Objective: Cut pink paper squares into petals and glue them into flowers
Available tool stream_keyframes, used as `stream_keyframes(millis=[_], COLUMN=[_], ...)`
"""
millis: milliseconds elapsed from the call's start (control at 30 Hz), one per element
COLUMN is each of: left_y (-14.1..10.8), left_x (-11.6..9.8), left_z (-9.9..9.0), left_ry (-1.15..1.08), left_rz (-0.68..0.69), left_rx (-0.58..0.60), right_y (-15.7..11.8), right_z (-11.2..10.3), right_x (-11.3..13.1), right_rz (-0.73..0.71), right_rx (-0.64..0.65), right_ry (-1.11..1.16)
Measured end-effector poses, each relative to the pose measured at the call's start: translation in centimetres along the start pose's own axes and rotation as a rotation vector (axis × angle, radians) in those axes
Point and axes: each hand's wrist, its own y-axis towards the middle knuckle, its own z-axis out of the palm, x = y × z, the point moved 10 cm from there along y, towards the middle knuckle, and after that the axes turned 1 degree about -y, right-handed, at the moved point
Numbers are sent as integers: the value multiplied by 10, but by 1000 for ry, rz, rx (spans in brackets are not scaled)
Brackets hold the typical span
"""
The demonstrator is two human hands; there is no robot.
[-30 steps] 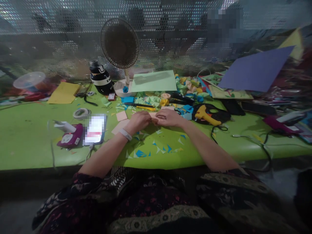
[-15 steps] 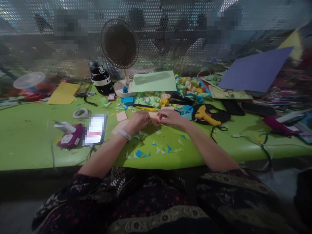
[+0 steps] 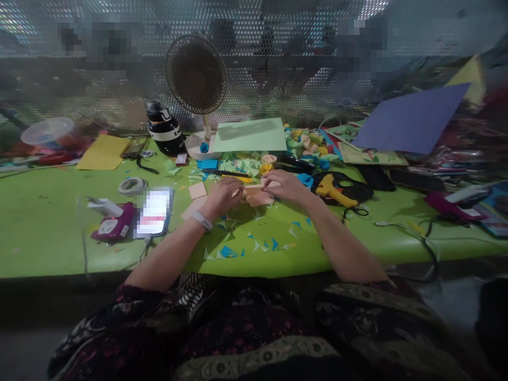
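The right hand (image 3: pixel 286 186) is partly covering the peach paper (image 3: pixel 259 198); far-right clutter (image 3: pixel 448 152), perhaps plastic packets, is looking blurred.

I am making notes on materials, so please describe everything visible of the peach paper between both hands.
The peach paper is a small, thin-looking matte piece with angular edges. A paler strip along its far side may be a fold. It lies over the green table, its left end seemingly pinched by the left hand, its right side apparently touched by the right hand.

Two hands (image 3: pixel 226 196) (image 3: pixel 286 186), one fan (image 3: pixel 196 74), one black bottle (image 3: pixel 164 135), one yellow glue gun (image 3: pixel 333 190), one purple sheet (image 3: pixel 413 119)
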Motion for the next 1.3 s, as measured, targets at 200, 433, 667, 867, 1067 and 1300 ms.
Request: stream_keyframes(millis=[200, 433, 667, 867, 1067, 1300], left_y=[0, 0, -13, -18, -18, -15], left_x=[-1, 5, 38, 19, 11, 9], left_z=[-15, -20, 8, 47, 48, 45], left_ry=[-37, -173, -894, -1584, -1704, -1661], left_rz=[-20, -143, -737, -953, -926, -726], left_rx=[-113, -161, -146, -13, -30, -15], right_y=[-8, -6, -19, -18, -17, -17], right_z=[-28, -4, -42, -23, -18, -11], right_x=[-13, 18, 27, 59, 47, 32], right_rz=[65, -119, -119, -338, -134, 72], right_rx=[-151, -129, -542, -391, -471, -462], right_ry=[-46, 137, 60, 30, 179, 446])
